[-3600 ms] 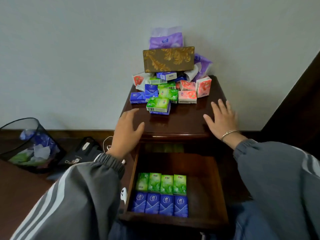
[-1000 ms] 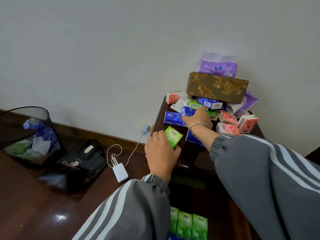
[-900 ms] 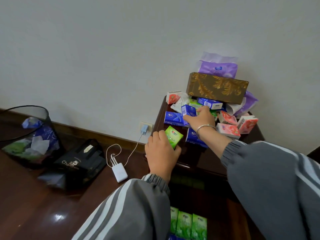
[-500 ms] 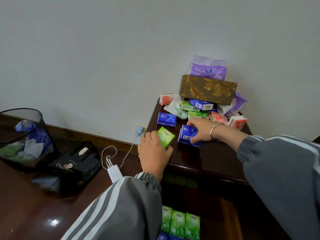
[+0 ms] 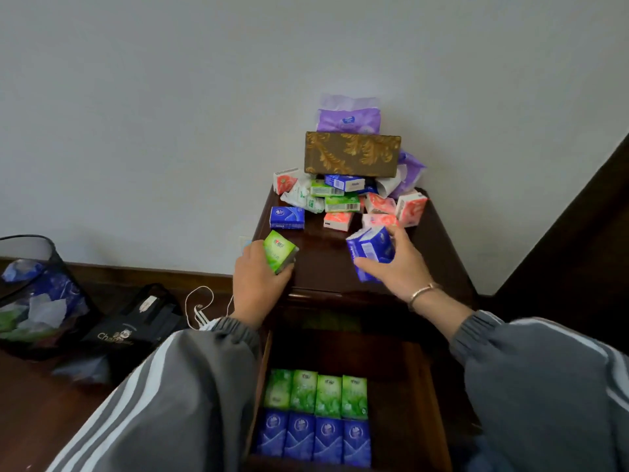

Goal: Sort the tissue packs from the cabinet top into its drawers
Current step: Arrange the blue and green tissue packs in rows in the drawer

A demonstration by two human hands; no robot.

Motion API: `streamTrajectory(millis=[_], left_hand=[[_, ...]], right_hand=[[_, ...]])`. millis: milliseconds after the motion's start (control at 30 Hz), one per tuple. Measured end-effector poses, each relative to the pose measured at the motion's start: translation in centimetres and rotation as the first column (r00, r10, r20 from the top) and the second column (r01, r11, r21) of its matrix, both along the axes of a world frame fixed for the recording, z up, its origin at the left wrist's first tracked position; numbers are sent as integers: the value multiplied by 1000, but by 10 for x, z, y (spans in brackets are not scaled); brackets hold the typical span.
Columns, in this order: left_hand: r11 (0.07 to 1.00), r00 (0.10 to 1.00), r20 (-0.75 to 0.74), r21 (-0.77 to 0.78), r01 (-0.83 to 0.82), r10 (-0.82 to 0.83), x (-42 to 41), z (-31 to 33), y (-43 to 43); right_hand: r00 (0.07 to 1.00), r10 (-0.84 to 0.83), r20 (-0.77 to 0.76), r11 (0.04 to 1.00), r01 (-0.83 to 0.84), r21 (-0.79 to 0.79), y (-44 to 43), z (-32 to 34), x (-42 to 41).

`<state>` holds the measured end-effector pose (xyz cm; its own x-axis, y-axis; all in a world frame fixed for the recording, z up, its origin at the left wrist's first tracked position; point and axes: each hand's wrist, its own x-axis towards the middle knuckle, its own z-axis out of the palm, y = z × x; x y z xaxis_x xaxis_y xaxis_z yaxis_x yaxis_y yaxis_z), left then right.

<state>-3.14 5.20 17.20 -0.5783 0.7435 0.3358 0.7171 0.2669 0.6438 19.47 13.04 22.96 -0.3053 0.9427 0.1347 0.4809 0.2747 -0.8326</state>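
My left hand (image 5: 257, 284) grips a green tissue pack (image 5: 279, 251) at the front left corner of the dark wooden cabinet top (image 5: 326, 264). My right hand (image 5: 396, 267) holds blue tissue packs (image 5: 371, 248) just above the top's front right. Behind them lies a heap of blue, green and pink packs (image 5: 343, 202), with a single blue pack (image 5: 287, 218) at its left. Below, the open drawer (image 5: 405, 386) holds a row of green packs (image 5: 316, 395) and a row of blue packs (image 5: 315, 439).
A brown and gold tissue box (image 5: 352, 153) and purple soft packs (image 5: 349, 119) top the heap against the wall. On the floor to the left are a black bin (image 5: 37, 294), a black bag (image 5: 132, 325) and a white charger cable (image 5: 200, 308).
My right hand has drawn the blue packs from the heap toward the front edge and lifted them. The left hand keeps its green pack. The view has swung down onto the drawer.
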Motion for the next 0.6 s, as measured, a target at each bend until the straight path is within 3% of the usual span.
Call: streamTrajectory(millis=[67, 133, 267, 367, 467, 600], left_hand=[[991, 989, 144, 127, -28, 9, 9, -4, -21], [966, 957, 291, 242, -88, 15, 29, -15, -50], [974, 886, 462, 216, -66, -42, 80, -57, -103], [996, 827, 562, 83, -45, -10, 109, -93, -125], [999, 806, 589, -21, -47, 50, 116, -110, -134], [996, 820, 567, -83, -38, 78, 113, -115, -139]], right_hand=[[994, 6, -105, 988, -22, -155, -28, -15, 45], [996, -4, -85, 945, -24, -326, -55, -44, 85], [980, -17, 200, 784, 137, -605, -98, -128, 122], [895, 80, 438, 756, 232, -612, -108, -173, 119], [734, 178, 656, 797, 284, -534, -108, -192, 108], [713, 196, 673, 777, 306, -550, -116, -218, 100]])
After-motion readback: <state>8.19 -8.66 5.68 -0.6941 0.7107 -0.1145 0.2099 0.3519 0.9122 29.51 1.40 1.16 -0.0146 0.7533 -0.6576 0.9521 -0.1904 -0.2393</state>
